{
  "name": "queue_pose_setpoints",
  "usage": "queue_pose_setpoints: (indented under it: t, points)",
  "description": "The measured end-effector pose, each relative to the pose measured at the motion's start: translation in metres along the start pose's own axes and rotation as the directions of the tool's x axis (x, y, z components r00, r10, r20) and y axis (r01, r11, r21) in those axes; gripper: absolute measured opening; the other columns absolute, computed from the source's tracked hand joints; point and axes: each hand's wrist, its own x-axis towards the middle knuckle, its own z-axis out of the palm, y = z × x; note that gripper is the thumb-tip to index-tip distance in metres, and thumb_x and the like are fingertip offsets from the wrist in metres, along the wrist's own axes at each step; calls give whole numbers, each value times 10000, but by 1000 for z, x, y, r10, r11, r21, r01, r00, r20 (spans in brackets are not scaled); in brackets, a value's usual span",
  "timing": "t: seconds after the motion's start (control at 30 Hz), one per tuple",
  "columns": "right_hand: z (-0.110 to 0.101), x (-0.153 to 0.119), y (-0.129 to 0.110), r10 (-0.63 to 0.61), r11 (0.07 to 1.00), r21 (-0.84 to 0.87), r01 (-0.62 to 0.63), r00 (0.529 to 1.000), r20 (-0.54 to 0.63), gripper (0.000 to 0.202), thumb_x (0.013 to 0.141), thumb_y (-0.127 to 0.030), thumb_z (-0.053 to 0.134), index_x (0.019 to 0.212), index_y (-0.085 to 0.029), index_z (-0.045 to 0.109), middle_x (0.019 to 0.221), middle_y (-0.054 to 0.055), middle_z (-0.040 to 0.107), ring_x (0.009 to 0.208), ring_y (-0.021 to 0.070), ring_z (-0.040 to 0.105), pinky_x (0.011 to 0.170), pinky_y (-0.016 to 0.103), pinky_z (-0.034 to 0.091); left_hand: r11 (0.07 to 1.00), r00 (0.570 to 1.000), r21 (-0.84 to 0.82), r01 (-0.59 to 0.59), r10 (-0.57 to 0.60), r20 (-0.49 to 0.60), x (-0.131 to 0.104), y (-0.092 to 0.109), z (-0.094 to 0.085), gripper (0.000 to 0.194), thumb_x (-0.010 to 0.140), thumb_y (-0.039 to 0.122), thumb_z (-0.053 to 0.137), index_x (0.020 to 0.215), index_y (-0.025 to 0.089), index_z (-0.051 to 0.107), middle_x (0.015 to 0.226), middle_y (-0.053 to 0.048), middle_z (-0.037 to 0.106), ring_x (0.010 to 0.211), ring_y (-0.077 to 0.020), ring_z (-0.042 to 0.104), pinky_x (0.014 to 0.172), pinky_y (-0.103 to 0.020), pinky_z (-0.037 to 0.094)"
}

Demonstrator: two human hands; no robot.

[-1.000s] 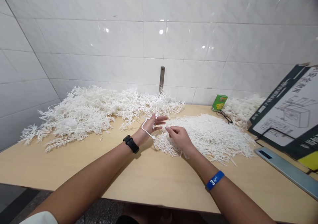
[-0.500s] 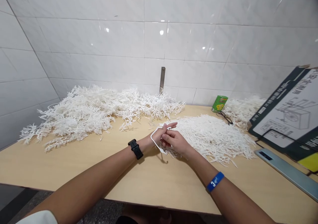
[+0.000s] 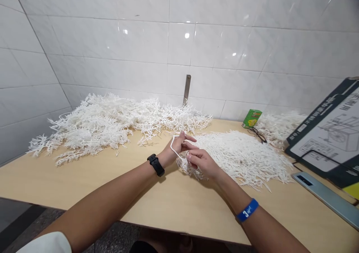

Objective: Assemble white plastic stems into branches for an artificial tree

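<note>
A thin white strand (image 3: 175,150) loops over the back of my left hand (image 3: 174,148), its upper end pinched at the thumb, with the other fingers pointing right. Just to the right, my right hand (image 3: 204,162) has thumb and forefinger pressed together on the lower end of the same strand. Both hands are above the near left edge of a flat heap of short white pieces (image 3: 241,157). Behind them to the left lies a larger pile of branching white pieces (image 3: 103,127).
On the right are a green box (image 3: 251,118), black glasses (image 3: 258,134), another white pile (image 3: 280,126), a dark printed carton (image 3: 331,133) with a cable, and a phone (image 3: 328,198). A metal strip (image 3: 187,89) stands against the tiled wall behind the wooden table (image 3: 157,212).
My hands have moved apart slightly, the right one lower and to the right, the left one a little up and left. The view has shifted slightly.
</note>
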Motion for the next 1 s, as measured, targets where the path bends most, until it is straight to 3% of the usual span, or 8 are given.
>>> queue_pose_setpoints:
  t: [0.07,0.2,0.3,0.4,0.53,0.77,0.87,1.0]
  points:
    - [0,0,3,26,998,-61,-27,999,-20,439,839,-450,555,517,-200,391,507,-35,382,495,97,322,522,276,252,999,1000,-39,-10,9,-28,1,3,-4,675,853,746,463,1010,135,702,802,-115,745,846,-250,691,881,-414,494]
    - [-8,2,13,63,946,-292,-140,964,-258,507,844,-509,557,521,-205,311,501,-55,264,507,93,254,523,279,187,997,999,-75,12,-8,54,1,9,-8,623,902,692,437,1183,194,683,1292,-137,664,1202,-281,578,1062,-448,385]
    - [-13,4,16,106,945,-259,-200,936,-337,574,863,-614,510,491,-202,366,466,-45,300,480,100,288,515,284,210,999,995,-36,6,-2,95,1,6,-5,581,937,656,395,1233,235,665,1383,-114,606,1316,-285,490,1098,-456,339]
    - [-9,5,13,115,989,-61,-131,969,-220,612,850,-720,457,553,-187,515,477,-24,403,472,117,368,510,281,273,1000,993,-20,6,-3,121,1,-4,1,579,934,664,396,1273,267,646,1467,-100,529,1346,-293,458,1066,-438,373]
    - [1,7,7,99,994,67,-91,986,-131,564,708,-721,657,596,-186,518,527,-26,453,489,106,379,498,267,283,992,978,-61,106,-93,184,3,-19,6,688,868,737,443,1370,285,576,1560,-123,399,1161,-306,593,880,-409,493]
    - [2,4,6,116,985,134,-107,991,-62,482,777,-603,666,596,-178,528,529,-35,434,496,93,358,506,266,283,995,972,-62,79,-63,225,9,-19,-1,692,884,738,406,1342,259,605,1424,-161,543,1138,-305,605,817,-388,525]
    - [3,4,11,129,979,163,-125,992,-14,515,737,-648,685,609,-175,528,543,-22,459,503,99,378,503,266,278,998,969,19,54,-57,242,6,-16,0,721,873,754,402,1394,280,557,1477,-162,492,1209,-341,559,776,-387,537]
    - [4,3,14,179,971,165,-173,984,-18,502,702,-594,736,563,-179,491,503,-30,440,478,91,370,491,260,262,995,958,94,-26,-2,287,0,-15,5,659,906,708,398,1439,334,499,1496,-128,482,1315,-339,482,877,-393,512]
